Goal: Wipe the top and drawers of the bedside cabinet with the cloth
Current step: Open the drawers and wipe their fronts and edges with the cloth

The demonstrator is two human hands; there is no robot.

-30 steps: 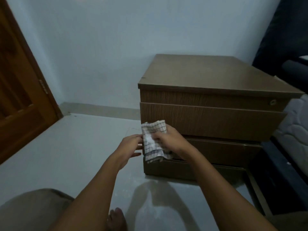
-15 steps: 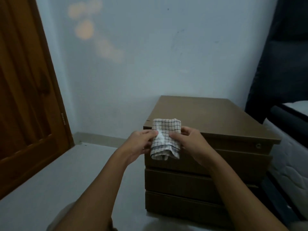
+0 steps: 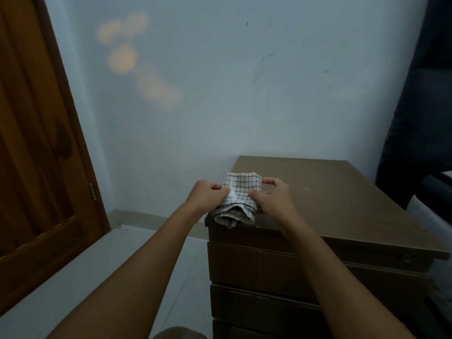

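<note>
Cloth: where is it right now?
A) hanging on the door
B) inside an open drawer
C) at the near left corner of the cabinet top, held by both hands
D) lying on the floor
C: the cloth is bunched at the near left corner of the cabinet top, with the left hand and right hand gripping its sides.

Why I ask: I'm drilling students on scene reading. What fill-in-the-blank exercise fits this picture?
1. The left hand and right hand both hold a checked ____.
2. The cloth lies on the cabinet's ____ surface.
3. The drawers are all ____.
4. Left of the cabinet stands a wooden ____.
Missing words: cloth; top; closed; door.
</note>
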